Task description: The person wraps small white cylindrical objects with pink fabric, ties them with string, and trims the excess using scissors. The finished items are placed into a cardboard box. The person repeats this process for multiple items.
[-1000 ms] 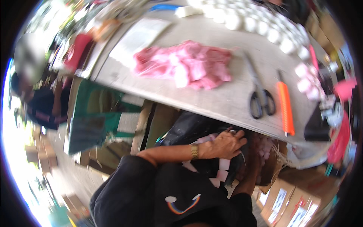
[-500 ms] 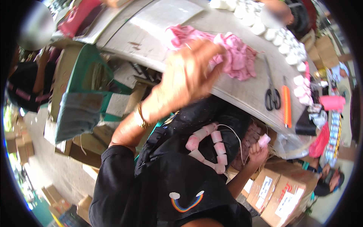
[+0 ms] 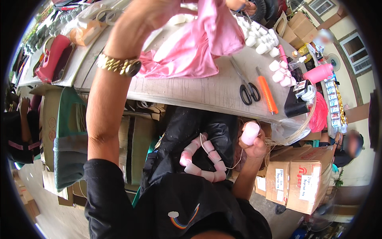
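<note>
Left hand (image 3: 153, 14) has gone further up over the table, and the pink cloth (image 3: 199, 49), crumpled flat half a second ago, is now partly lifted and spread out. Left hand grasps the cloth, judging by how it hangs; fingertips run off the top edge, hand blurred. Gold watch (image 3: 119, 65) on that wrist. Right hand (image 3: 254, 148) is closed around one pink cylinder (image 3: 250, 133), held up just off the table's near edge. White cord (image 3: 240, 159) runs from near this hand to a loop (image 3: 193, 169) of pink cylinders, which lies on the person's black-clothed lap, as before. Cloth's lower part rests on the grey table (image 3: 187, 93); upper part is off it. Right of cloth: scissors (image 3: 245, 82), black handles toward the person, then an orange cutter (image 3: 267, 95) just beside. Past these, a small pile of pink pieces (image 3: 281, 73) and, behind, rows of white pieces (image 3: 258, 38). Co-worker's hand (image 3: 250, 8) at the far side, near the white pieces. Further right: pink bottle (image 3: 318, 74), red bag (image 3: 318, 113). Taped cartons (image 3: 296, 171) sit lower right. Green chair (image 3: 65, 105) at left, beside the table.
</note>
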Tool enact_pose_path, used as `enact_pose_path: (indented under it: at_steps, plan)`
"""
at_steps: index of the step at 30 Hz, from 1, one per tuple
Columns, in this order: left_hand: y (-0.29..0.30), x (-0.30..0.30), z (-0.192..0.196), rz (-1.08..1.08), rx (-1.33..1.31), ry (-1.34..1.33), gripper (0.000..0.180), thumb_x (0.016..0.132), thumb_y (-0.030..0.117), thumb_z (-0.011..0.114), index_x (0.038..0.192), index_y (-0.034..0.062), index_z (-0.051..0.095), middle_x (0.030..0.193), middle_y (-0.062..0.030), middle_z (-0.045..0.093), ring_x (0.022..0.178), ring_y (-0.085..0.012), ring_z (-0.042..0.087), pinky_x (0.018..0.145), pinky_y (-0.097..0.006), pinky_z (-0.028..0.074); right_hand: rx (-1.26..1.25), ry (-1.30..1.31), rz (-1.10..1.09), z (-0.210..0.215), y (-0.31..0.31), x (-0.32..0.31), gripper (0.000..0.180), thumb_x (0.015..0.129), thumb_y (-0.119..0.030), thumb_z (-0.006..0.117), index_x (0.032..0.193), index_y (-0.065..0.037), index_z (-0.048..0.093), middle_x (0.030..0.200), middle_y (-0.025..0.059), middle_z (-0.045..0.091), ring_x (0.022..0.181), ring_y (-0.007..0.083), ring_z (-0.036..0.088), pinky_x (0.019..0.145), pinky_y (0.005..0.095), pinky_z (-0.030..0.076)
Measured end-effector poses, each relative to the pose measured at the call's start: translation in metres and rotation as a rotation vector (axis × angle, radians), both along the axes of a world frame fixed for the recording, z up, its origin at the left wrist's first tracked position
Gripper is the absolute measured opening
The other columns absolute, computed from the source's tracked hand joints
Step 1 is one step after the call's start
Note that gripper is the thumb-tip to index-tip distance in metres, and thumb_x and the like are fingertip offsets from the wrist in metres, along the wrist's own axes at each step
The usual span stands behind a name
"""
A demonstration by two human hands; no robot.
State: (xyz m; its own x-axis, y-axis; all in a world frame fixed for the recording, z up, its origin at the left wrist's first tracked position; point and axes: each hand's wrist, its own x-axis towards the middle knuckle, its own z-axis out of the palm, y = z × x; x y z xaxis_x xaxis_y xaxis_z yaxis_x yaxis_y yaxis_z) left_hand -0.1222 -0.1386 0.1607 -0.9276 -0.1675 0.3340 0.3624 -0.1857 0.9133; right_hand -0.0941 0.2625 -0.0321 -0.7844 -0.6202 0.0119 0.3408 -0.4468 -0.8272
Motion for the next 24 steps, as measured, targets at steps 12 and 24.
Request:
enact_pose_path:
  at_steps: [12,24]
  plan:
    - [0.036,0.082,-0.158,0.1,1.052,-0.217,0.066,0.087,0.048,0.06,0.136,0.0057,0.046,0.134,-0.0194,0.05,0.12,-0.0349,0.05,0.1,-0.053,0.044,0.367,0.325,0.19,0.05,-0.08,-0.024,0.039,0.082,-0.015,0.067,0.116,0.0,0.057,0.097,0.0021,0.06,0.088,0.0088,0.058,0.074,0.0241,0.049]
    - [0.103,0.108,-0.167,-0.196,0.828,-0.179,0.05,0.097,0.026,0.055,0.139,0.002,0.04,0.13,-0.0121,0.055,0.117,-0.0251,0.056,0.096,-0.038,0.049,1.024,1.87,-0.089,0.13,-0.174,0.0,0.03,0.075,-0.012,0.067,0.097,0.005,0.055,0.057,0.013,0.059,0.053,0.0277,0.063,0.048,0.037,0.049]
